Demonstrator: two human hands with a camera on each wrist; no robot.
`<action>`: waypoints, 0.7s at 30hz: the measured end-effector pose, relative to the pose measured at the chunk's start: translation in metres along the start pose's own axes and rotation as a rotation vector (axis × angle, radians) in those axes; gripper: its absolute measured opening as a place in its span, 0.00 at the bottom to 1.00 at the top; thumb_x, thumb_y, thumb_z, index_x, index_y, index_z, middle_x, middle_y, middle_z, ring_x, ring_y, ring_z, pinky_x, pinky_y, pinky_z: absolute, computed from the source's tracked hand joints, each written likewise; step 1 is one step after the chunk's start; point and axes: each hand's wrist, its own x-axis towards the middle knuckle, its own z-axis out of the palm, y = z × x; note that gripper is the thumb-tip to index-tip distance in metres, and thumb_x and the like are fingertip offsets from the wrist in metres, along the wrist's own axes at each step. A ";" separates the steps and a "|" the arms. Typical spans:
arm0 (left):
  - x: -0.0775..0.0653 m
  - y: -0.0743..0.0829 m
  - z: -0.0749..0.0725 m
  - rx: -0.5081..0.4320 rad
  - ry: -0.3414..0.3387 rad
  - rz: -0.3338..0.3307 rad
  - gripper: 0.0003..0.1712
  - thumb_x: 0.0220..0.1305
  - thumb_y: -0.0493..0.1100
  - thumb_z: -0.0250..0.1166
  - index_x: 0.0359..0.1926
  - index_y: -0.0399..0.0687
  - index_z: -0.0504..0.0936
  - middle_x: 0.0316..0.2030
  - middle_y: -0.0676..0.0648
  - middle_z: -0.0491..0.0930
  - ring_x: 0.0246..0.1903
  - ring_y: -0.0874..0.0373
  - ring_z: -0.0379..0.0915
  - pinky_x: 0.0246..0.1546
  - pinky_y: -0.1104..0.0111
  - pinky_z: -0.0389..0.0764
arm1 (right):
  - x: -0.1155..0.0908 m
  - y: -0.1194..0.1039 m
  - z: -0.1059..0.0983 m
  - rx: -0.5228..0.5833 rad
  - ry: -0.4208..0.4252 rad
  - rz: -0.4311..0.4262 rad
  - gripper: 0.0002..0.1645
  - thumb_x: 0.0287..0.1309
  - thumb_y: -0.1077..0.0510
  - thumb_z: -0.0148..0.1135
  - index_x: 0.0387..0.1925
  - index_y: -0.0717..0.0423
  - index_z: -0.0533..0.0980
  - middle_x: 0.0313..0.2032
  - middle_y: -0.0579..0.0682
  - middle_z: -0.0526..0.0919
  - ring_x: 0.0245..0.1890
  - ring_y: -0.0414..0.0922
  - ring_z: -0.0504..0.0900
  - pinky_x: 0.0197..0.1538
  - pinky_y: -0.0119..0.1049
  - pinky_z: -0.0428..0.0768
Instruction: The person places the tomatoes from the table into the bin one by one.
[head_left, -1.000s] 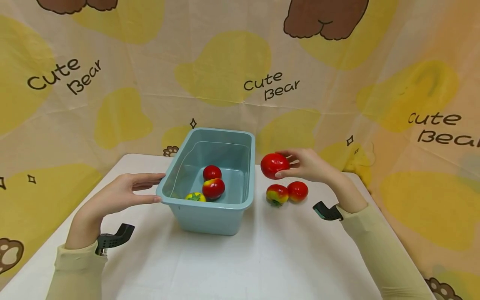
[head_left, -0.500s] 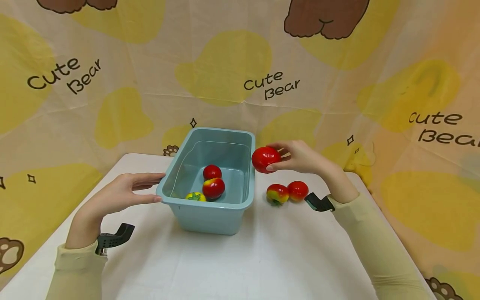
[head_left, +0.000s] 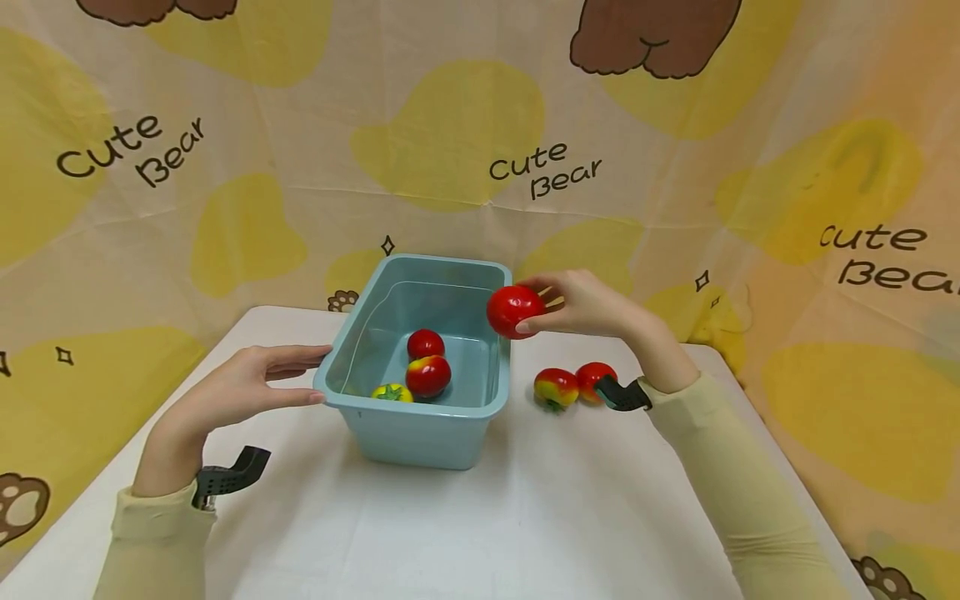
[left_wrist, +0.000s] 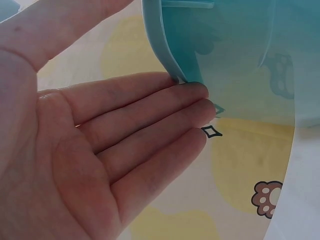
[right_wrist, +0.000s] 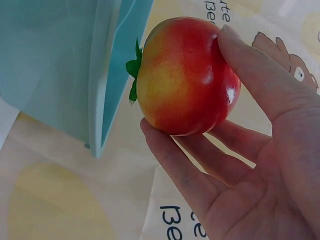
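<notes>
My right hand [head_left: 588, 304] pinches a shiny red tomato [head_left: 513, 312] between thumb and fingers, over the right rim of a pale blue plastic bin [head_left: 420, 437]. In the right wrist view this tomato [right_wrist: 187, 77] shows a yellow patch and green leaves at its stem end. My left hand [head_left: 232, 385] is at the bin's left near corner, its straight fingertips [left_wrist: 197, 92] touching the rim. Inside the bin lie a red tomato [head_left: 425, 344], a red-and-yellow one [head_left: 428, 377] and a yellow one with a green top [head_left: 392, 392], partly hidden by the near wall.
Right of the bin, a red-and-yellow tomato [head_left: 556, 387] and a red tomato [head_left: 595, 377] sit side by side on the white table [head_left: 360, 533]. The right wrist camera overlaps the red one. A bear-print cloth [head_left: 450, 133] hangs behind and along the sides.
My right hand has carried the tomato left and slightly upward, from beside the bin to over its right rim. My left hand and the bin have stayed put.
</notes>
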 end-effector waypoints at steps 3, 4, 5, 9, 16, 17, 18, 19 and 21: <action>0.000 0.000 0.000 0.001 -0.001 0.000 0.36 0.55 0.56 0.69 0.63 0.51 0.72 0.57 0.50 0.77 0.57 0.52 0.74 0.53 0.86 0.70 | 0.003 -0.004 0.000 0.002 -0.008 0.004 0.32 0.49 0.46 0.72 0.56 0.49 0.75 0.47 0.46 0.83 0.47 0.45 0.82 0.42 0.38 0.85; 0.000 0.000 0.000 0.001 -0.002 -0.001 0.36 0.55 0.56 0.69 0.63 0.51 0.72 0.57 0.50 0.77 0.57 0.52 0.74 0.53 0.86 0.70 | 0.004 -0.005 0.000 0.002 -0.011 0.005 0.32 0.49 0.46 0.72 0.56 0.49 0.75 0.47 0.46 0.83 0.47 0.45 0.82 0.43 0.37 0.85; 0.000 0.000 0.000 0.002 -0.002 -0.002 0.36 0.55 0.56 0.69 0.63 0.52 0.72 0.57 0.50 0.77 0.57 0.52 0.74 0.53 0.86 0.70 | 0.005 -0.006 0.000 0.002 -0.014 0.006 0.32 0.49 0.46 0.72 0.56 0.49 0.75 0.47 0.47 0.82 0.47 0.45 0.82 0.43 0.37 0.85; 0.000 0.000 0.000 0.009 0.001 -0.004 0.36 0.55 0.56 0.69 0.63 0.52 0.72 0.57 0.50 0.77 0.57 0.52 0.74 0.53 0.86 0.70 | 0.011 -0.010 0.000 0.002 -0.031 -0.003 0.33 0.49 0.45 0.71 0.56 0.49 0.75 0.49 0.47 0.81 0.46 0.44 0.82 0.43 0.36 0.84; 0.000 0.000 0.001 0.013 0.002 -0.004 0.36 0.55 0.56 0.69 0.63 0.51 0.72 0.57 0.50 0.77 0.56 0.52 0.74 0.53 0.85 0.71 | 0.022 -0.019 0.001 -0.002 -0.060 -0.019 0.35 0.49 0.44 0.71 0.58 0.49 0.73 0.51 0.46 0.80 0.47 0.44 0.81 0.45 0.36 0.83; 0.000 0.000 0.001 0.013 0.002 -0.004 0.36 0.55 0.56 0.69 0.63 0.51 0.72 0.57 0.50 0.77 0.56 0.52 0.74 0.53 0.84 0.71 | 0.023 -0.020 0.001 -0.007 -0.063 -0.026 0.35 0.49 0.44 0.71 0.58 0.50 0.73 0.51 0.46 0.80 0.47 0.44 0.81 0.46 0.36 0.83; 0.000 0.001 0.001 0.013 0.002 -0.004 0.36 0.55 0.56 0.69 0.64 0.51 0.72 0.57 0.50 0.77 0.56 0.52 0.74 0.53 0.84 0.71 | 0.025 -0.021 0.001 -0.012 -0.064 -0.032 0.34 0.49 0.44 0.71 0.58 0.50 0.73 0.51 0.46 0.80 0.47 0.44 0.81 0.46 0.36 0.83; 0.000 0.001 0.000 0.014 0.003 -0.006 0.36 0.55 0.56 0.69 0.64 0.51 0.72 0.57 0.50 0.77 0.56 0.52 0.74 0.53 0.84 0.71 | 0.027 -0.022 0.001 -0.018 -0.066 -0.038 0.34 0.50 0.45 0.71 0.58 0.50 0.74 0.51 0.46 0.81 0.48 0.44 0.81 0.47 0.36 0.82; 0.000 0.001 0.000 0.014 0.004 -0.008 0.36 0.55 0.56 0.69 0.64 0.51 0.72 0.57 0.50 0.77 0.56 0.52 0.74 0.53 0.84 0.71 | 0.030 -0.023 0.002 -0.024 -0.073 -0.055 0.34 0.50 0.45 0.71 0.58 0.50 0.74 0.51 0.47 0.81 0.48 0.44 0.81 0.48 0.36 0.82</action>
